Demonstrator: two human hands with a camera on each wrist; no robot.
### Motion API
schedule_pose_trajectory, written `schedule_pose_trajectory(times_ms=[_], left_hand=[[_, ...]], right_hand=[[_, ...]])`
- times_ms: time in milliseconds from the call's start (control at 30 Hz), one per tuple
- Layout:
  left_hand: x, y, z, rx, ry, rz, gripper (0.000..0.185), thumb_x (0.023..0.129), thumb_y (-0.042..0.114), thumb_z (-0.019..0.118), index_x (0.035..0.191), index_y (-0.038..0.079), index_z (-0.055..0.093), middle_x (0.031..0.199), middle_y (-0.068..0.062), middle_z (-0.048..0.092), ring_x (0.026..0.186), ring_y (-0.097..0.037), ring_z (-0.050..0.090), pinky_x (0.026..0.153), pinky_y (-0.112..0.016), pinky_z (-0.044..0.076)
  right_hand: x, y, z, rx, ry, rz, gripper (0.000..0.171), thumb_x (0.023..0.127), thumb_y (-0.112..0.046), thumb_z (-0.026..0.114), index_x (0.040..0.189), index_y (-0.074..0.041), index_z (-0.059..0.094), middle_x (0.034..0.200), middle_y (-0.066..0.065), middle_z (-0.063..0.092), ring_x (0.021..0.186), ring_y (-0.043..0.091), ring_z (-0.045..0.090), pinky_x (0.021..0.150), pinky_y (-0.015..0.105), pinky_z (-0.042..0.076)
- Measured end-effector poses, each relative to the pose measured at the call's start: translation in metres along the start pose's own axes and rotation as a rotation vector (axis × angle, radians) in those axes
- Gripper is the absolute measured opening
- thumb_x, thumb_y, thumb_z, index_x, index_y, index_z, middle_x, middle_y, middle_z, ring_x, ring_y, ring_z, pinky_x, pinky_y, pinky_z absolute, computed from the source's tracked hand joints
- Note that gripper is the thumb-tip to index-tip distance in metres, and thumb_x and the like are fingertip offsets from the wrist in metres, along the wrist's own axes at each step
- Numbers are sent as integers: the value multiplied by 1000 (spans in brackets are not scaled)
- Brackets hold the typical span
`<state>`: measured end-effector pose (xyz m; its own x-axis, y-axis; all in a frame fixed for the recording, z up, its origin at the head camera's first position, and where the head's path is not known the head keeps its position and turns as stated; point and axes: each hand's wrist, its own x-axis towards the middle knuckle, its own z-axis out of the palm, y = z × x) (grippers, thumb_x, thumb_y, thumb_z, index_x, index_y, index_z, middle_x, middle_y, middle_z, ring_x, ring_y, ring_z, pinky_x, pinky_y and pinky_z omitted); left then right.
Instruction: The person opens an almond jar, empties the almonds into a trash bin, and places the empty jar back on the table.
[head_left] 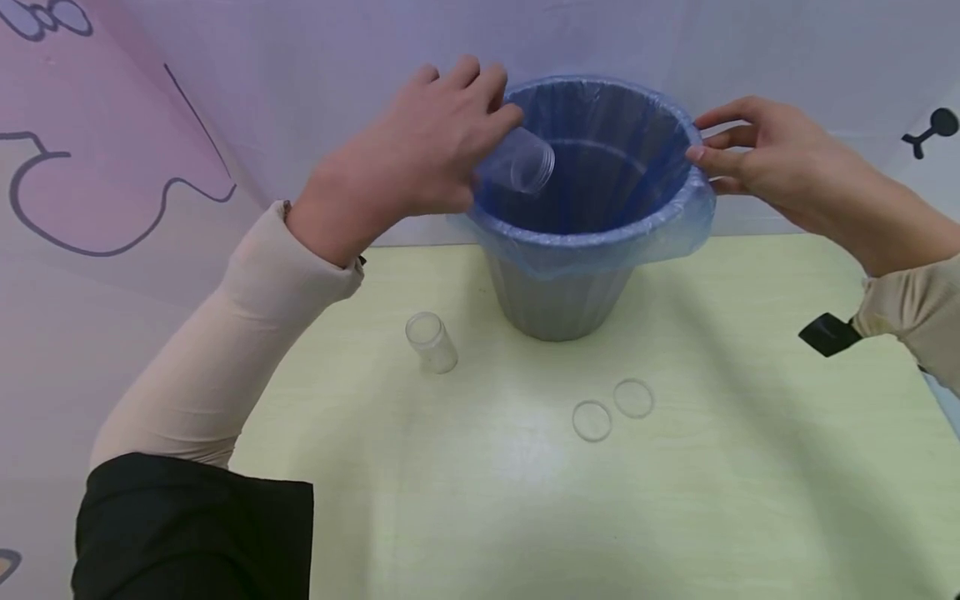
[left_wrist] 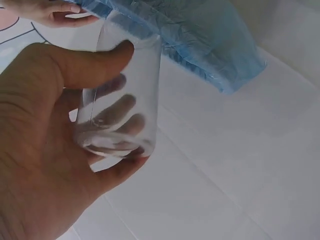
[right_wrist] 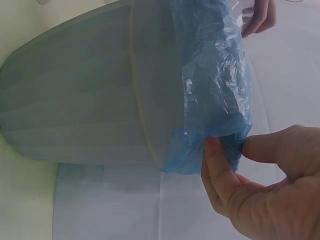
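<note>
My left hand (head_left: 420, 150) grips a clear jar (head_left: 525, 162), tilted with its mouth toward the inside of a trash bin. In the left wrist view the fingers curl round the jar (left_wrist: 130, 75), and no contents are visible in it. The grey trash bin (head_left: 558, 292) stands upright, lined with a blue plastic bag (head_left: 600, 250) folded out over its rim. At the right side of the rim, my right hand (head_left: 787, 158) pinches the bag-covered edge between thumb and fingers. The right wrist view shows the bag (right_wrist: 215, 75) bunched at those fingertips.
A second clear jar (head_left: 432, 343) stands on the pale yellow table (head_left: 480, 500), left of the bin. Two thin clear rings (head_left: 592, 421) lie in front of the bin. Behind the table is a pale wall covering (head_left: 315, 50) with cartoon drawings.
</note>
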<state>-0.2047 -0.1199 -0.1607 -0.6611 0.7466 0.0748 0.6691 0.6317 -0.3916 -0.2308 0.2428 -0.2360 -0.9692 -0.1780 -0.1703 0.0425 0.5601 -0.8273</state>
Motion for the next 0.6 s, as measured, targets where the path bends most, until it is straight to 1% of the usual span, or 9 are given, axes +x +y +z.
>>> schedule_pose_trajectory(times_ms=[67,167,233,300,400,600], left_hand=[[1,3,0,91,38,24,37,96,3,57,133,1,57,127,-21,51,105,-37,43,86,-51,41],[4,8,2,182,63,97,34,97,-7,56,127,6,65,125,-19,54,110,-37,47,97,-51,44],[7,11,5,222,73,148,35,99,-9,57,125,10,70,123,-18,57,113,-37,49,104,-51,45],[10,14,8,224,85,178,35,99,-11,57,121,11,72,122,-17,57,115,-36,50,106,-50,44],[12,15,11,240,126,177,34,100,-11,57,120,11,72,121,-16,57,115,-35,50,105,-50,44],[12,16,12,300,191,172,37,101,-12,51,124,11,68,124,-15,55,116,-34,49,102,-47,44]], right_hand=[[0,0,-1,11,0,-1,69,105,-31,58,164,-14,26,119,-8,50,97,1,63,74,8,56],[1,0,-1,13,1,-3,69,105,-31,58,164,-14,26,119,-8,50,97,1,63,74,8,55],[0,1,-1,5,2,-7,69,106,-31,57,164,-13,25,120,-8,49,97,0,63,74,7,55],[0,2,-1,4,2,-10,68,106,-30,56,164,-12,25,120,-8,49,98,0,63,74,7,55],[1,2,-1,16,1,-12,68,106,-29,57,164,-12,26,120,-8,49,97,-1,63,75,7,55],[1,2,-2,22,3,-9,68,106,-29,57,164,-12,26,120,-8,49,96,0,63,74,7,55]])
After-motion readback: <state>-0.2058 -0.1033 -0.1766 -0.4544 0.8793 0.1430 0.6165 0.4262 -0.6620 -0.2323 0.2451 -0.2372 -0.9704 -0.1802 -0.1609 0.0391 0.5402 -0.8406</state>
